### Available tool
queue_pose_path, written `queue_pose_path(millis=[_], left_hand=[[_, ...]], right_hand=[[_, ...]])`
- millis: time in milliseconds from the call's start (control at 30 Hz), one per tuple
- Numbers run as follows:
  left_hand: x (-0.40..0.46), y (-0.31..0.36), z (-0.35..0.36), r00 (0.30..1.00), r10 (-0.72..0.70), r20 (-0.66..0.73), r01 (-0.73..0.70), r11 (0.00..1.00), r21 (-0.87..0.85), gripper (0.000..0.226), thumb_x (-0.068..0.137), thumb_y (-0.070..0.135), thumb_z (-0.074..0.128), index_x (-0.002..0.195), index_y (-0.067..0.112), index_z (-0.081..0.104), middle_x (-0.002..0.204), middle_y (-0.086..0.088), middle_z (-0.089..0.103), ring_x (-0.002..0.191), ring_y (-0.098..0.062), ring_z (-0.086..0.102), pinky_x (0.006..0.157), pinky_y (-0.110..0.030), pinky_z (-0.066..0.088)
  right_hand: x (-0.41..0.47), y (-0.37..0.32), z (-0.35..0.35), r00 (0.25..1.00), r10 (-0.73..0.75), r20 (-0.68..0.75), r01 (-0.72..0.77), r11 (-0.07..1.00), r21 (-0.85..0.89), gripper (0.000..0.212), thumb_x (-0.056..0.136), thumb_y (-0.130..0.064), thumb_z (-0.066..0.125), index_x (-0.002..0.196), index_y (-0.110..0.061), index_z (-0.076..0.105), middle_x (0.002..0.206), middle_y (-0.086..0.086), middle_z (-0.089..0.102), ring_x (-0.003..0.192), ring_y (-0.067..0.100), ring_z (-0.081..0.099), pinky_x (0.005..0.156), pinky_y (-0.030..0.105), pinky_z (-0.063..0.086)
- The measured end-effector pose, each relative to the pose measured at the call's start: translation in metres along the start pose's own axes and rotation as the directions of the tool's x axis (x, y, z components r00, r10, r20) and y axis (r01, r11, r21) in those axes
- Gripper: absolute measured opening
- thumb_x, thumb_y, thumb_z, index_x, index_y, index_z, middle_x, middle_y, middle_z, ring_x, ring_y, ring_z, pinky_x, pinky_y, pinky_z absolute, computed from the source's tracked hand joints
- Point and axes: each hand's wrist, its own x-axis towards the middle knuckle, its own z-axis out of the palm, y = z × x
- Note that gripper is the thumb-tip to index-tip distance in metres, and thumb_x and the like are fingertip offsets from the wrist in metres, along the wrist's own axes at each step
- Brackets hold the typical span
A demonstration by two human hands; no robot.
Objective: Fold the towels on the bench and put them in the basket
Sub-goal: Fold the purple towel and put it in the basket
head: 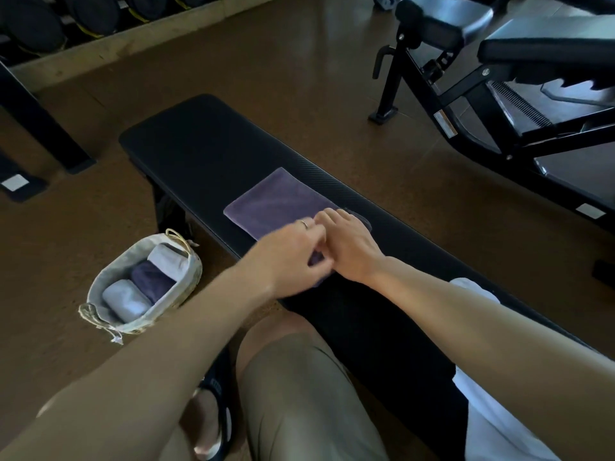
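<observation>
At the centre of the frame a purple towel (278, 204) lies flat on the black surface (199, 144), with both hands at its near end: the left hand (293, 254) curls its fingers around the near edge, and the right hand (349, 241) rests on the cloth, its grip hidden from view. At lower left the basket (186, 277) on the floor already holds three rolled towels (151, 282), so this towel looks like the last one visible. It is judged to be early in its fold or roll and has yet to go in.

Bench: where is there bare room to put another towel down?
The far end of the bench, beyond the purple towel, is bare. Both hands crowd the towel's near end. The basket on the floor already holds three rolled towels.
</observation>
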Motion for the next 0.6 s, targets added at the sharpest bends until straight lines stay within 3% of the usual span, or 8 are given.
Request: queue_pose_path(millis=[133, 233, 433, 600], left_hand=[[-0.010, 0.007, 0.026, 0.998, 0.069, -0.009, -0.065, 0.963, 0.262, 0.052, 0.088, 0.053, 0.067, 0.125, 0.018, 0.054, 0.120, 0.000, 0.058, 0.097, -0.014, 0.053, 0.089, -0.033, 0.053], [-0.016, 0.011, 0.033, 0.998, 0.057, -0.036, -0.039, 0.927, 0.372, 0.062, 0.093, 0.053, 0.063, 0.141, 0.016, 0.050, 0.136, -0.004, 0.054, 0.110, -0.017, 0.057, 0.095, -0.032, 0.053], [-0.022, 0.024, 0.033, 0.994, -0.072, -0.078, 0.098, 0.906, 0.412, 0.058, 0.095, 0.053, 0.061, 0.139, 0.016, 0.053, 0.132, -0.004, 0.056, 0.108, -0.017, 0.059, 0.089, -0.030, 0.056], [-0.024, 0.031, 0.033, 0.982, -0.154, -0.110, 0.186, 0.889, 0.419, 0.044, 0.096, 0.040, 0.060, 0.131, 0.014, 0.056, 0.126, -0.005, 0.057, 0.101, -0.018, 0.060, 0.074, -0.027, 0.053]], right_hand=[[0.000, 0.001, -0.018, 0.996, 0.007, 0.089, -0.014, 0.997, 0.080, 0.016, 0.096, -0.026, 0.064, 0.104, -0.014, 0.056, 0.107, 0.001, 0.064, 0.098, 0.020, 0.057, 0.086, 0.034, 0.046], [-0.003, 0.006, -0.026, 0.997, -0.038, 0.074, 0.031, 0.995, 0.092, 0.012, 0.103, -0.020, 0.053, 0.114, -0.016, 0.056, 0.108, 0.001, 0.066, 0.097, 0.017, 0.060, 0.089, 0.038, 0.052], [-0.014, 0.027, -0.048, 0.992, -0.120, 0.044, 0.122, 0.992, -0.032, 0.018, 0.095, -0.018, 0.057, 0.113, -0.022, 0.056, 0.111, -0.003, 0.066, 0.103, 0.013, 0.059, 0.103, 0.038, 0.048], [-0.019, 0.038, -0.059, 0.964, -0.120, 0.237, 0.149, 0.983, -0.110, 0.063, 0.082, -0.014, 0.074, 0.140, -0.023, 0.053, 0.144, -0.001, 0.054, 0.137, 0.018, 0.046, 0.115, 0.035, 0.037]])
